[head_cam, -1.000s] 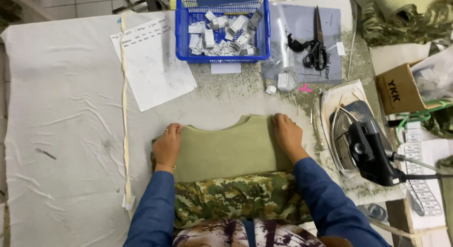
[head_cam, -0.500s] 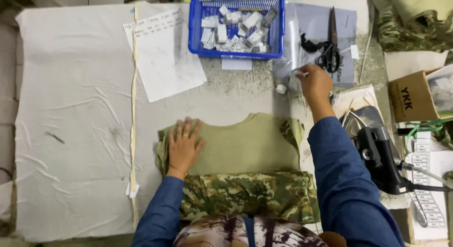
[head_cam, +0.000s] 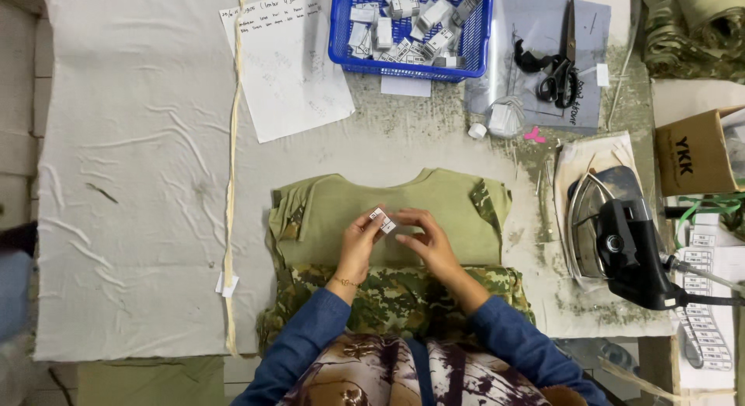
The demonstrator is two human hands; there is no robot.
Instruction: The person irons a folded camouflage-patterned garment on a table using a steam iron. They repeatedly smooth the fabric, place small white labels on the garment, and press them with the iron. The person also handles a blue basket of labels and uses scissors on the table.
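Note:
An olive green shirt (head_cam: 434,204) with camouflage sleeves lies flat on the padded table, neckline away from me, on top of a camouflage garment (head_cam: 403,297). Over the middle of the shirt, my left hand (head_cam: 358,243) and my right hand (head_cam: 425,239) meet and pinch a small white label (head_cam: 382,219) between their fingertips. Both wrists rest near the camouflage cloth.
A blue basket (head_cam: 341,33) with several white labels stands at the far edge. Beside it lie a written paper sheet (head_cam: 287,64), black scissors (head_cam: 560,64) and a small stack of labels (head_cam: 504,117). A black iron (head_cam: 621,239) sits at the right, near a cardboard box (head_cam: 691,154). A cloth tape (head_cam: 230,157) runs down the left.
My right hand reached up to the label stack near the scissors, then came back with a label. My left hand left the shirt and joined it over the middle.

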